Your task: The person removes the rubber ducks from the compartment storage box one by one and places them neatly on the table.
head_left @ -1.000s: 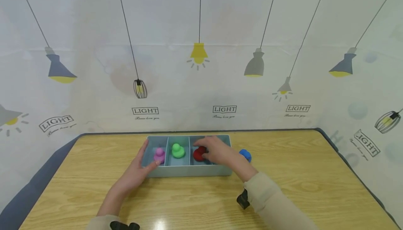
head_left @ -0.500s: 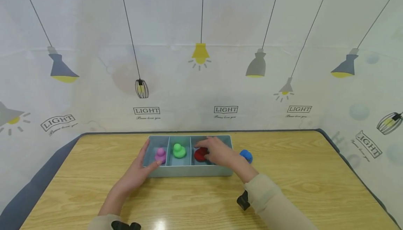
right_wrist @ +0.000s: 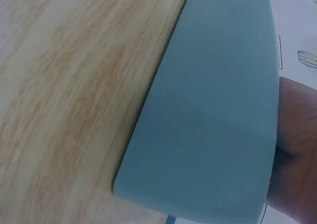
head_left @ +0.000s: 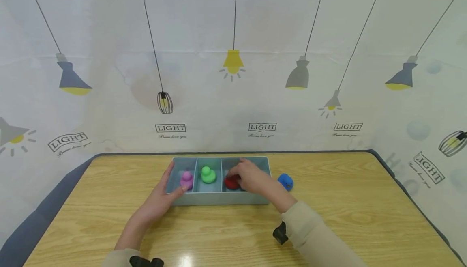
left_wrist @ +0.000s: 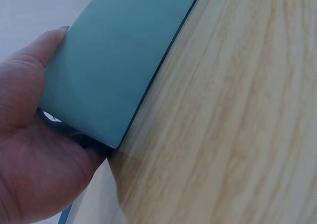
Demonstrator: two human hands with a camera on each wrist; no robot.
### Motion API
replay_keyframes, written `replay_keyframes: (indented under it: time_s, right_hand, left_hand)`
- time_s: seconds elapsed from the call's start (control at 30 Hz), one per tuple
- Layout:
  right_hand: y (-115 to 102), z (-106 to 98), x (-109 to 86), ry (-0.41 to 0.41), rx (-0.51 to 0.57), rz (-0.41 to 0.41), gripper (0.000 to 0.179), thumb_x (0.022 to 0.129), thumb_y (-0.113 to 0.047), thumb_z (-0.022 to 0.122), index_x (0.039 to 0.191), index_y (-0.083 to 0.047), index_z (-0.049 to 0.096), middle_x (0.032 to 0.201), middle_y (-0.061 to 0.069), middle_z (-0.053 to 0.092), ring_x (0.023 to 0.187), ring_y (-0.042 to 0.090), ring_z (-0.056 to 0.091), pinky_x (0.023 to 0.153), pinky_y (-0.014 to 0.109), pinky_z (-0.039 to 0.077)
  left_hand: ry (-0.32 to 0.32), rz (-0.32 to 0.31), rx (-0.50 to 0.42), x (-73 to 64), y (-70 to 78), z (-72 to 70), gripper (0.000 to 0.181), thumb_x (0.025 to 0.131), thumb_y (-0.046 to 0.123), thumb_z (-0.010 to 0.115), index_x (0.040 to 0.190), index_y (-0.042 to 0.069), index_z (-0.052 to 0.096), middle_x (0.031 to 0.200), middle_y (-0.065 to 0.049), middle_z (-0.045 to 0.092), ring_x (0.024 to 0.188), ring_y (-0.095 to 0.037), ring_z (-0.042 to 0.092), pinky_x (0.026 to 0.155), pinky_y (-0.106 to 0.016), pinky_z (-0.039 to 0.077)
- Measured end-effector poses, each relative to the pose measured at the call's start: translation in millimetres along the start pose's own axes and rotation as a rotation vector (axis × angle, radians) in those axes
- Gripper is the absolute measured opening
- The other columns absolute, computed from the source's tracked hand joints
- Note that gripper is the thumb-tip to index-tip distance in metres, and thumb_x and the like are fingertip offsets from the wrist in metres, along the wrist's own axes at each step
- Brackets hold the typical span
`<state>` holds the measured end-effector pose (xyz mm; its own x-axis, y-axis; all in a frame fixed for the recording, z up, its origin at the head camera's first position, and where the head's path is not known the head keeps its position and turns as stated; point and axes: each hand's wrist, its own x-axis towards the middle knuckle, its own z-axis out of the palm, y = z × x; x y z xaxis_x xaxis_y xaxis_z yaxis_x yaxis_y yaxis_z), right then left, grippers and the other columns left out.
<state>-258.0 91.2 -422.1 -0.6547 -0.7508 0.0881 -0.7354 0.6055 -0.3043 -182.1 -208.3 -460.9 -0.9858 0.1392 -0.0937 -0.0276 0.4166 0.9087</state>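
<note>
A blue-grey divided box (head_left: 219,199) stands on the table. My left hand (head_left: 159,197) grips its left end, thumb over the front rim; in the left wrist view that thumb (left_wrist: 34,53) lies at the wall's upper edge. A pink-purple toy duck (head_left: 187,180) sits in the left compartment, a green toy duck (head_left: 208,175) in the one beside it. Further right, my right hand (head_left: 251,177) reaches inside, its curled fingers pinching a red toy duck (head_left: 232,183) and partly covering it. In the right wrist view the box's front wall hides the fingertips.
A blue toy duck (head_left: 286,181) lies on the wooden table (head_left: 339,206) just right of the box. Behind the table's far edge rises a wall covering (head_left: 204,76) printed with lamps. Black wrist cameras sit at both sleeves.
My right fingers have drawn closer together and lower over the red duck. The left hand, the box and the other ducks hold their places, apart from a slight shift of the head view.
</note>
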Motion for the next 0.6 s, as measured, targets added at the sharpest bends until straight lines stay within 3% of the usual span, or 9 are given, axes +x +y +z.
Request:
replay_keyframes:
  time_s: [0.13, 0.3, 0.6]
  right_hand:
    - [2.4, -0.6, -1.9, -0.006, 0.043, -0.019, 0.029, 0.092, 0.009, 0.065, 0.117, -0.001, 0.076, 0.116, 0.01, 0.075, 0.117, 0.028, 0.066, 0.118, 0.053, 0.032]
    - [6.1, 0.3, -4.6, 0.022, 0.058, -0.051, 0.028, 0.095, 0.005, 0.066, 0.121, -0.002, 0.075, 0.124, 0.012, 0.072, 0.122, 0.029, 0.063, 0.119, 0.054, 0.031]
    - [5.6, -3.4, -8.3, 0.091, 0.07, -0.049, 0.029, 0.095, 0.003, 0.069, 0.123, -0.003, 0.074, 0.124, 0.015, 0.069, 0.117, 0.032, 0.063, 0.1, 0.044, 0.053]
  left_hand:
    - [0.003, 0.008, 0.007, -1.4, 0.9, -0.3, 0.094, 0.103, 0.04, 0.062, 0.166, 0.027, -0.005, 0.17, -0.021, -0.001, 0.152, -0.049, 0.001, 0.119, -0.067, 0.006]
    - [0.002, -0.002, 0.014, -2.2, 2.5, -0.9, 0.095, 0.102, 0.043, 0.063, 0.166, 0.026, -0.005, 0.169, -0.023, -0.001, 0.152, -0.049, 0.001, 0.119, -0.067, 0.006]
    - [-0.01, -0.029, 0.018, -1.7, 3.6, -1.3, 0.094, 0.102, 0.046, 0.061, 0.166, 0.03, -0.006, 0.17, -0.02, -0.004, 0.153, -0.048, -0.001, 0.119, -0.067, 0.005]
